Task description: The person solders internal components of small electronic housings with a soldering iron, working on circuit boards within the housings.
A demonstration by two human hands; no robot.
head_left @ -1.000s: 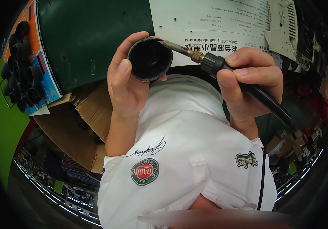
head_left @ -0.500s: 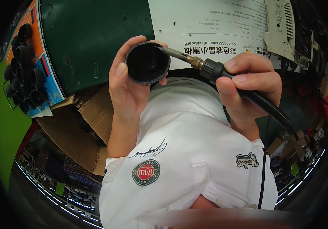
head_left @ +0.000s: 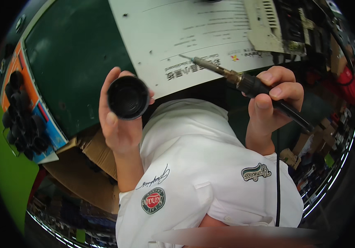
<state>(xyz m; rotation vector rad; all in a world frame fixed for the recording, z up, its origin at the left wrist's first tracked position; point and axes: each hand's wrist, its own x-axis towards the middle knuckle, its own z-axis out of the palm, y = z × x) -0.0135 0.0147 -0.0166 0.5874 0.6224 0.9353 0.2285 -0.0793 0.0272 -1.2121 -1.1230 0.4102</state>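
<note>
The left hand [head_left: 117, 124] partly covers the round black part's [head_left: 128, 98] rim.

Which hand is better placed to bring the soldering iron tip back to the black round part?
Right. The right hand grips the soldering iron, its tip apart from the black round part that the left hand holds.

I note the black cup's [head_left: 128, 97] underside hidden against my left hand [head_left: 117, 124], the soldering iron's [head_left: 243, 82] cable lost lower right, and the circuit board [head_left: 285, 25] cut off at upper right.
</note>
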